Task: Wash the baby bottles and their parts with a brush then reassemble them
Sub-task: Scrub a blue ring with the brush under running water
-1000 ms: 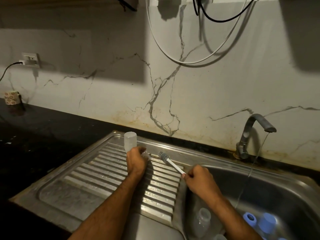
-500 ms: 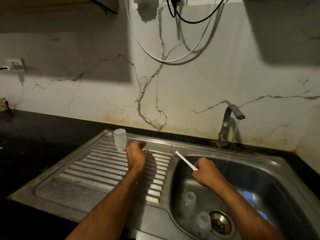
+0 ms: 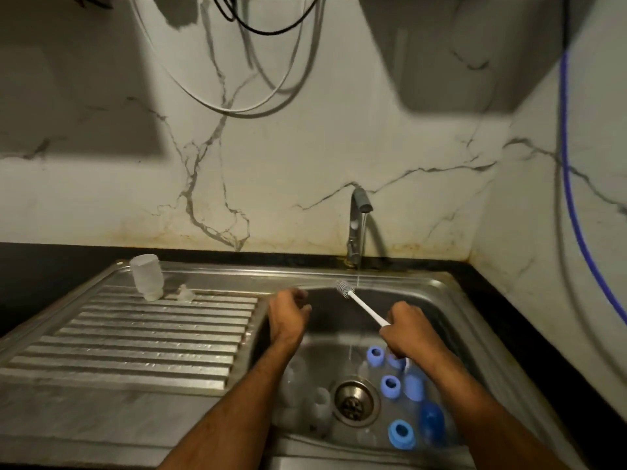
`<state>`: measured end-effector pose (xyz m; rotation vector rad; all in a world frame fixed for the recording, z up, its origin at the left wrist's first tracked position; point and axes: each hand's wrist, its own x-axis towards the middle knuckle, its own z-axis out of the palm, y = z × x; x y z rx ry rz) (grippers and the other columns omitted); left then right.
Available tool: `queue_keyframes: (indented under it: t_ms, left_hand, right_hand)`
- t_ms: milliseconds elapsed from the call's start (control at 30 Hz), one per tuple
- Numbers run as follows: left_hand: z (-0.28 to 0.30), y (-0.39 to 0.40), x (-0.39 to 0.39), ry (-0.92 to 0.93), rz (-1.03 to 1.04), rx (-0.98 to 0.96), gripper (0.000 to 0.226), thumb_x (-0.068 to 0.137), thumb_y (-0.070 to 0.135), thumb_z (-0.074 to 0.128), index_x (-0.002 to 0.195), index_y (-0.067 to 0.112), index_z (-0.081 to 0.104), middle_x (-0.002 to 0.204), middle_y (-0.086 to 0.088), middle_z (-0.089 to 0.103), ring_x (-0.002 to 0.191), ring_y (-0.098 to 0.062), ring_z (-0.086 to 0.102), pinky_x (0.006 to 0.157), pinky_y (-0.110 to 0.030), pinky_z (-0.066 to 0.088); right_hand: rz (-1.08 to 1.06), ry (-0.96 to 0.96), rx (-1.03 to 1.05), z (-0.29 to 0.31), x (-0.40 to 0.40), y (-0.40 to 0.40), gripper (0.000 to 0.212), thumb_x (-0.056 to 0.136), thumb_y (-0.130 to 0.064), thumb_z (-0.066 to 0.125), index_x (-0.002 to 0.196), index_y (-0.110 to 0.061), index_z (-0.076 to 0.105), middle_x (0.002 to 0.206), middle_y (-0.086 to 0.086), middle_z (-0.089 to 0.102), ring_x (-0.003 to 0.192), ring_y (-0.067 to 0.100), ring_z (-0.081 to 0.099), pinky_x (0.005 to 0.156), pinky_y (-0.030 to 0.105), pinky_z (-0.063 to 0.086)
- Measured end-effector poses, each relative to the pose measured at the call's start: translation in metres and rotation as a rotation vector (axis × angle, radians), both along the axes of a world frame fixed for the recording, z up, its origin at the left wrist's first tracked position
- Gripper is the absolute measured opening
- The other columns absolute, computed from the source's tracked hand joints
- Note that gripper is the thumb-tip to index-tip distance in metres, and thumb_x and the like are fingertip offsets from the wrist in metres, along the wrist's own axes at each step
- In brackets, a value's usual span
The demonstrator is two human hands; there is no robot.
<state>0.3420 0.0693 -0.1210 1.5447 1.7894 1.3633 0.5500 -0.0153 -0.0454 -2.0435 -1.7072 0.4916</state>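
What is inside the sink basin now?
In the sink basin: a drain, blue rings and caps on its right, clear bottles on its left. The forearms cover part of the floor, so more pieces may lie hidden beneath.

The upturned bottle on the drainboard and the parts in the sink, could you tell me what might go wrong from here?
The bottle stands tilted near the drainboard edge and may topple. The small clear part beside it is easily overlooked. Blue rings lie near the open drain under running water.
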Motion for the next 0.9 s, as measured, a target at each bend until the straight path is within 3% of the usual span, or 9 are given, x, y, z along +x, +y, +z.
queue_keyframes:
  t_ms: [100,200,333,567,767,900]
  left_hand:
    - [-0.009,0.005,0.034,0.061,-0.029,-0.028,0.025,0.078,0.01,0.08,0.101,0.017,0.073,0.096,0.003,0.073,0.09,-0.01,0.069,0.088,-0.029,0.057]
    - [-0.02,0.011,0.059,0.098,-0.085,-0.074,0.024,0.078,0.014,0.081,0.099,0.02,0.074,0.095,0.005,0.074,0.087,-0.007,0.069,0.085,-0.023,0.055]
    - [-0.028,0.018,0.084,0.13,-0.168,-0.16,0.015,0.075,0.013,0.081,0.088,0.02,0.077,0.086,0.002,0.075,0.082,-0.01,0.07,0.076,-0.017,0.049]
    - [-0.052,0.041,0.113,0.266,-0.285,-0.275,0.009,0.076,0.017,0.081,0.085,0.018,0.078,0.085,-0.003,0.075,0.085,-0.015,0.071,0.08,-0.027,0.056]
    - [-0.083,0.068,0.135,0.39,-0.339,-0.383,0.028,0.067,0.028,0.071,0.086,0.008,0.076,0.084,-0.012,0.074,0.085,-0.028,0.072,0.074,-0.038,0.058]
    - [-0.124,0.101,0.141,0.463,-0.386,-0.452,0.043,0.057,0.035,0.074,0.094,0.014,0.075,0.09,-0.01,0.075,0.09,-0.027,0.072,0.072,-0.034,0.057]
  right_hand:
    - [-0.035,-0.065,-0.011,-0.001,0.027,-0.006,0.004,0.091,-0.012,0.056,0.088,-0.01,0.059,0.103,0.015,0.069,0.095,0.032,0.068,0.072,0.028,0.048]
    - [-0.06,-0.088,-0.019,-0.006,0.047,-0.008,0.02,0.092,-0.017,0.055,0.107,-0.008,0.064,0.115,0.015,0.067,0.107,0.034,0.063,0.081,0.032,0.047]
    - [-0.082,-0.08,-0.018,-0.013,0.067,-0.007,0.016,0.092,-0.02,0.057,0.1,-0.009,0.066,0.105,0.014,0.069,0.093,0.031,0.064,0.076,0.029,0.045]
    - [-0.061,-0.106,-0.018,-0.021,0.081,0.012,0.017,0.091,-0.021,0.058,0.098,-0.009,0.067,0.101,0.014,0.069,0.079,0.027,0.055,0.075,0.029,0.042]
    - [-0.049,-0.134,-0.021,-0.029,0.085,0.028,0.014,0.092,-0.02,0.058,0.095,-0.009,0.066,0.099,0.013,0.069,0.084,0.029,0.06,0.073,0.03,0.041]
    - [-0.042,-0.126,-0.035,-0.036,0.088,0.034,0.016,0.091,-0.019,0.059,0.096,-0.006,0.068,0.099,0.014,0.07,0.086,0.03,0.062,0.072,0.03,0.042]
